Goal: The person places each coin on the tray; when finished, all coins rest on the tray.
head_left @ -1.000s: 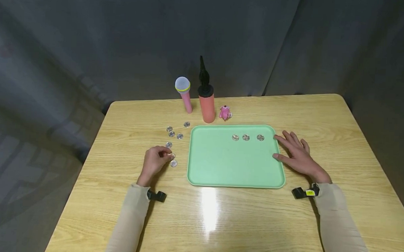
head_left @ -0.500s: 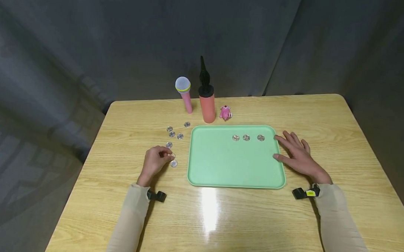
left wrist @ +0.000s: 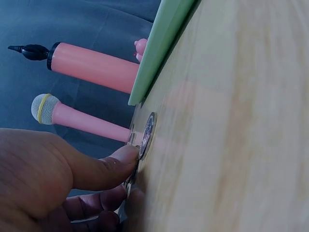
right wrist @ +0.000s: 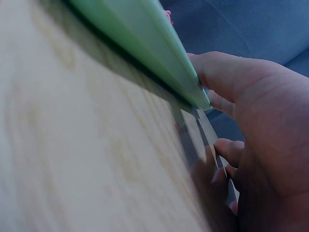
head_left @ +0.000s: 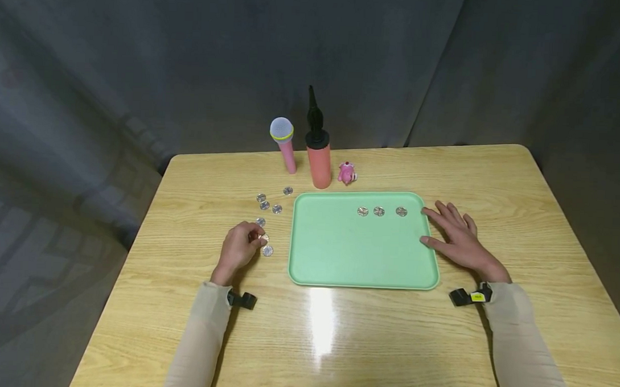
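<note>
Head view, left hand pinching coin, right hand steadying green tray

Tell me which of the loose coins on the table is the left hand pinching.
The coin at the left hand's fingertips, just above the nearest coin. The other loose coins lie farther back, untouched.

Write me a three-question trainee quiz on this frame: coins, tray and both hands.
1. How many coins lie on the green tray?
2. True or false: the right hand holds a coin.
3. Which hand works at a coin on the table: A left, B right?

Key
1. Three coins, in a row near the far edge.
2. False: it rests flat at the tray's right rim.
3. A: the left hand pinches a coin left of the tray.
</note>
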The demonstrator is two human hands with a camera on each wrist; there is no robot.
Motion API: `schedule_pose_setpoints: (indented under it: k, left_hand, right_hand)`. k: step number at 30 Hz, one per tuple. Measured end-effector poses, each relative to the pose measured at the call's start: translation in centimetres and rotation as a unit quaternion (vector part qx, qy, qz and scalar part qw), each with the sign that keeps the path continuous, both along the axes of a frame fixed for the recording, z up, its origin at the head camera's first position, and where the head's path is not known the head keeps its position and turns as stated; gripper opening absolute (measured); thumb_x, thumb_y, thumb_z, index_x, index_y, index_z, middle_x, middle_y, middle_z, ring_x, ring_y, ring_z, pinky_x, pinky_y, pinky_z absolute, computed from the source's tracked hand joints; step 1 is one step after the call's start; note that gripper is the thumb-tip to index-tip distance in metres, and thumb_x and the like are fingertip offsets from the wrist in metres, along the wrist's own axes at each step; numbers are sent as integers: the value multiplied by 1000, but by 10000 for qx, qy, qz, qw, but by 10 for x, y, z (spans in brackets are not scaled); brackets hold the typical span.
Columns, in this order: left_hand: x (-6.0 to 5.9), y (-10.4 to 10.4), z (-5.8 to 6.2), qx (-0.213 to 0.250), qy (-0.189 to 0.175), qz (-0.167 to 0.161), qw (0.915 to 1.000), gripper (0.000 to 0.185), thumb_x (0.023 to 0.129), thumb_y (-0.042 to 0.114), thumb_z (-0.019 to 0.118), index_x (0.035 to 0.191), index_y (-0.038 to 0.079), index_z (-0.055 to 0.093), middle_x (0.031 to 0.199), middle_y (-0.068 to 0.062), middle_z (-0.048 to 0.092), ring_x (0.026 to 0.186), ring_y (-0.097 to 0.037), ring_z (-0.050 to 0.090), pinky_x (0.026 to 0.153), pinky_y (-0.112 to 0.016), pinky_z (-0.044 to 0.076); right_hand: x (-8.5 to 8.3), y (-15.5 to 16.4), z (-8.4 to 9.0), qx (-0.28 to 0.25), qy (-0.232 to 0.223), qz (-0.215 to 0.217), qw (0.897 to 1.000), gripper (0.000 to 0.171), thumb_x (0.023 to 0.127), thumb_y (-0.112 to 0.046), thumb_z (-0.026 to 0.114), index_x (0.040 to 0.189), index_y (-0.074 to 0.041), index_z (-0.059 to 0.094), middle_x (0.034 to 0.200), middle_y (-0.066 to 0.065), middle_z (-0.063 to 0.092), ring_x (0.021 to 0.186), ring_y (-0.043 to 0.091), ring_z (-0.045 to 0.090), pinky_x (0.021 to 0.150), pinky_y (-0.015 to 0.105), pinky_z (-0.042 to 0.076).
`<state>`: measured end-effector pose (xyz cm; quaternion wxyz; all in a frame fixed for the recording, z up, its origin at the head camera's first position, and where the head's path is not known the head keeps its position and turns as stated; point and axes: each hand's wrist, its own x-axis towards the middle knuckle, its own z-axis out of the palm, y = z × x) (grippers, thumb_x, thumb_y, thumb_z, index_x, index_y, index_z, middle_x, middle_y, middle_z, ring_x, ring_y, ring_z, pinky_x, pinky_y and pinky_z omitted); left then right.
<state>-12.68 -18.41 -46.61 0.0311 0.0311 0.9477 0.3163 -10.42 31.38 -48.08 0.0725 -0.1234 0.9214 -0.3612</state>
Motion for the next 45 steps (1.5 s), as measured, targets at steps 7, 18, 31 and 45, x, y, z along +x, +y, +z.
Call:
schedule_pose_setpoints:
  k: [7, 18, 31, 45]
  left_hand:
    - [-1, 1, 0, 16, -29, 80, 10000, 13, 83, 7, 79, 93, 1, 72, 87, -13, 64, 77, -21, 56, 68, -28, 42]
    - [0, 2, 2, 554, 52, 247, 9981, 9, 85, 7, 77, 88, 1, 70, 83, -14, 69, 73, -19, 57, 64, -21, 43]
    - [-2, -3, 4, 950, -96, 227, 9952, 8, 89, -7, 66, 93, -3, 71, 88, -19, 71, 79, -23, 63, 67, -15, 46]
    - [-15, -2, 25, 1415, 284, 344, 9889, 9, 90, -7, 63, 93, -5, 71, 87, -21, 67, 71, -17, 52, 59, -19, 41]
  right_hand:
    - [0, 2, -1, 37, -39, -27, 10000, 72, 96, -32, 64, 157, -13, 30, 165, 31, 7, 154, 49, -6, 115, 71, -13]
    - [1, 3, 3, 0, 0, -29, 10000, 71, 96, -32, 64, 157, -14, 31, 166, 30, 6, 154, 50, -6, 115, 71, -12]
    - [0, 3, 0, -19, 36, 0, 10000, 72, 96, -30, 65, 157, -13, 31, 165, 31, 8, 154, 50, -5, 114, 71, -13]
    - [0, 2, -1, -3, -70, -47, 10000, 71, 97, -33, 64, 157, -15, 30, 166, 29, 6, 154, 49, -6, 115, 70, -11]
